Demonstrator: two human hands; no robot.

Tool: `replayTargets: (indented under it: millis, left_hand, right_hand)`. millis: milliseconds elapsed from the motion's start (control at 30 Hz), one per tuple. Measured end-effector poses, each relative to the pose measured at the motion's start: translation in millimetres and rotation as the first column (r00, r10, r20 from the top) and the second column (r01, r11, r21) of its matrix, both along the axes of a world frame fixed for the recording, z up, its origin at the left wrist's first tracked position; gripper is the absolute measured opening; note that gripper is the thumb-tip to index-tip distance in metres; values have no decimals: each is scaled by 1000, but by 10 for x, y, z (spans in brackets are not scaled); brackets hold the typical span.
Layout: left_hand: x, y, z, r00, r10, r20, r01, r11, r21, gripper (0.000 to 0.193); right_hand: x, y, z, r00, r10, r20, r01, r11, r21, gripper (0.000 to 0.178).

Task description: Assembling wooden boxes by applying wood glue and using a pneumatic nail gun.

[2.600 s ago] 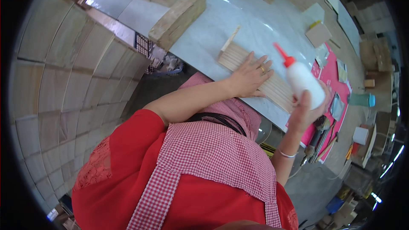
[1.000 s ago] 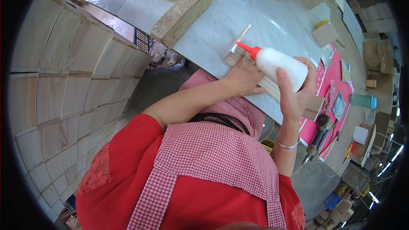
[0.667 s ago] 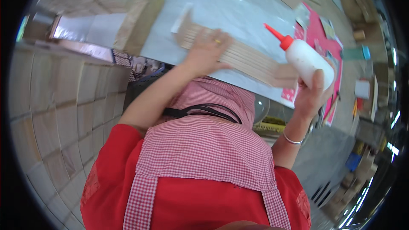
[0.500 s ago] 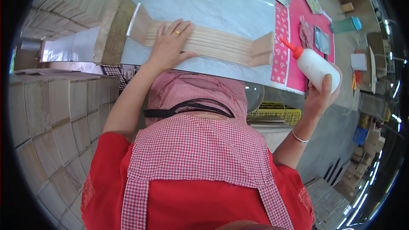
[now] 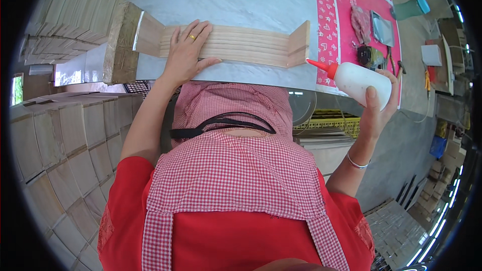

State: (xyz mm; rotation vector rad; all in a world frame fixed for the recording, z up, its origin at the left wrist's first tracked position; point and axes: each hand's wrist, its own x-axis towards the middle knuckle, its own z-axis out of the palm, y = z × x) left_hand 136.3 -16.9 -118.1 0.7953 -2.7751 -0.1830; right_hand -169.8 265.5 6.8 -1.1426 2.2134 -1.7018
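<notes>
On the table lies a wooden piece with a long grooved base and an upright board at each end. My left hand rests flat on the base near its left end, fingers stretched out. White glue shows along the edge of the left end board. My right hand grips a white squeeze glue bottle with a red nozzle, tilted to the left. The nozzle's tip is at the near lower corner of the right end board, touching or very close to it.
A thick brown block stands just left of the wooden piece. On the pink cloth to the right lie a tape measure, a rag and a clear tray. Stacked boards rise at my left. A yellow crate sits below the table.
My right hand has lowered the glue bottle leftward, bringing its nozzle from beside the top of the right end board to its near corner. My left hand stays on the base.
</notes>
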Motion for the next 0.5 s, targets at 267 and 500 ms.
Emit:
replayTargets:
  millis: [267, 500]
  left_hand:
    - [1, 17, 21, 999, 10, 39, -12, 999, 50, 85]
    - [-11, 21, 43, 1000, 14, 23, -14, 999, 36, 86]
  right_hand:
    - [-57, -271, -8, 995, 16, -98, -21, 998, -54, 46]
    - [-206, -538, -42, 986, 11, -166, -25, 996, -84, 43]
